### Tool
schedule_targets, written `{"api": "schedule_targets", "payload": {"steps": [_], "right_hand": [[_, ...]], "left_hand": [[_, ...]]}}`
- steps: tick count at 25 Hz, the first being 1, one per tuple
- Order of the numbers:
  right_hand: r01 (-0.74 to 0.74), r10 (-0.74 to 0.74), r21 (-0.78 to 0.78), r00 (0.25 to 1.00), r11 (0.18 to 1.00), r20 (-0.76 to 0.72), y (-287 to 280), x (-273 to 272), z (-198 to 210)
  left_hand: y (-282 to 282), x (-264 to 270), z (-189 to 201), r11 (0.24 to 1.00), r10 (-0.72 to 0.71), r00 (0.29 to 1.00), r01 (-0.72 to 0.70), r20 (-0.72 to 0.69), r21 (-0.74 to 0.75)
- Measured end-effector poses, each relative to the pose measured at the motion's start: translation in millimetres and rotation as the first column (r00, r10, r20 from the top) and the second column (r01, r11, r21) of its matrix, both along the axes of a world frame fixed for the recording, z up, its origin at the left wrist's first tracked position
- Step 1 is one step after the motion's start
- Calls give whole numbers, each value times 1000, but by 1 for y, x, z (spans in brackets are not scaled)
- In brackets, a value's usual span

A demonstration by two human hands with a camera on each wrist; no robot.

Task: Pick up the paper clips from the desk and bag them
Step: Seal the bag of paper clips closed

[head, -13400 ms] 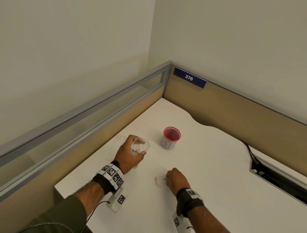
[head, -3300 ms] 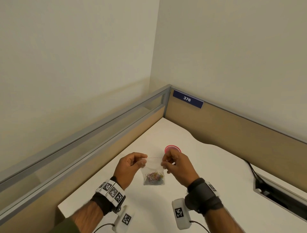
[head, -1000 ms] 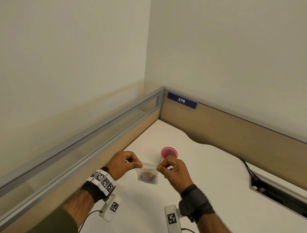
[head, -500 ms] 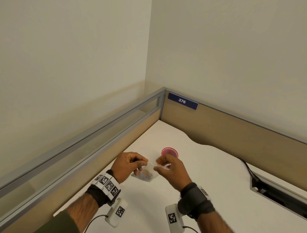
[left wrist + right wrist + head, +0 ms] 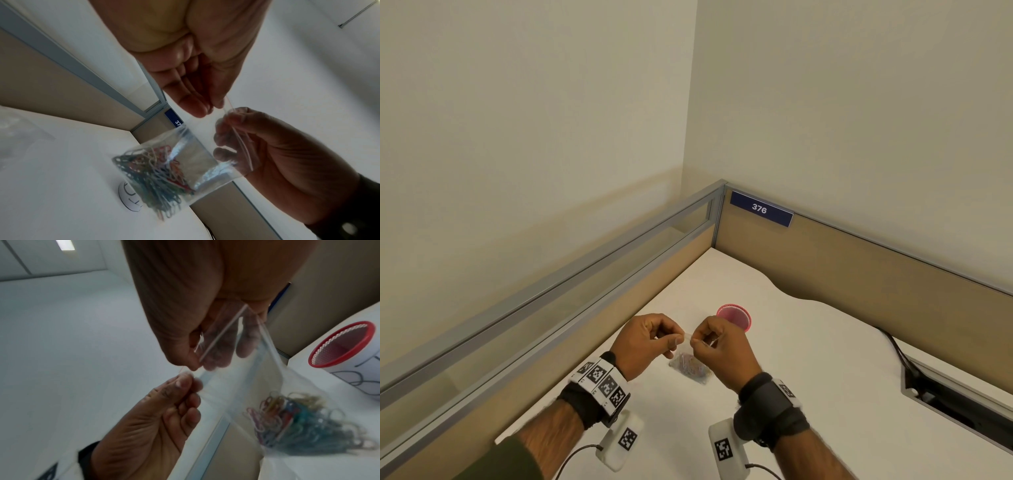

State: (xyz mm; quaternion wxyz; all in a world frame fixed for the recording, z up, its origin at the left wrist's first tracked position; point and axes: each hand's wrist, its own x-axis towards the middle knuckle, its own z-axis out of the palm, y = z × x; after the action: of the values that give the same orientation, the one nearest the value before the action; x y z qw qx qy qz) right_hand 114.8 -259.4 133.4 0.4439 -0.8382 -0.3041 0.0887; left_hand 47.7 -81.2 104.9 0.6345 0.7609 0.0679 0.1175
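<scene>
A small clear zip bag [image 5: 690, 363] hangs above the white desk [image 5: 808, 394], holding a bundle of coloured paper clips [image 5: 156, 172] in its bottom. My left hand [image 5: 650, 337] pinches the bag's top edge at the left end. My right hand [image 5: 717, 342] pinches the same top strip just to the right, with part of the strip folded under its fingers [image 5: 218, 353]. The two hands nearly touch. The paper clips [image 5: 298, 420] lie heaped in the bag in the right wrist view. I see no loose clips on the desk.
A red mesh cup [image 5: 734, 317] with a white paper wrap stands just behind my right hand. Beige partition walls [image 5: 859, 274] close the desk on the left and back. A cable tray slot [image 5: 955, 401] with a black cable lies at the right.
Both hands stay on the bag's top edge; in the last second they have drawn closer together along the strip. Before that the right hand picked clips off the desk.
</scene>
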Motion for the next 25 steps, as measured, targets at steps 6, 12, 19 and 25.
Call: {"api": "schedule_targets", "payload": {"steps": [6, 12, 19, 25], "right_hand": [[-20, 28, -81, 995, 997, 101, 5, -6, 1], [11, 13, -134, 984, 991, 178, 11, -8, 1], [46, -25, -128, 987, 991, 159, -6, 2, 0], [51, -37, -104, 990, 993, 134, -16, 9, 1]], "left_hand": [[-8, -4, 4, 962, 13, 1000, -5, -28, 273], [-12, -8, 8, 980, -20, 998, 32, -62, 199], [-3, -6, 9, 999, 46, 999, -46, -15, 29], [2, -4, 7, 989, 134, 991, -133, 17, -69]]}}
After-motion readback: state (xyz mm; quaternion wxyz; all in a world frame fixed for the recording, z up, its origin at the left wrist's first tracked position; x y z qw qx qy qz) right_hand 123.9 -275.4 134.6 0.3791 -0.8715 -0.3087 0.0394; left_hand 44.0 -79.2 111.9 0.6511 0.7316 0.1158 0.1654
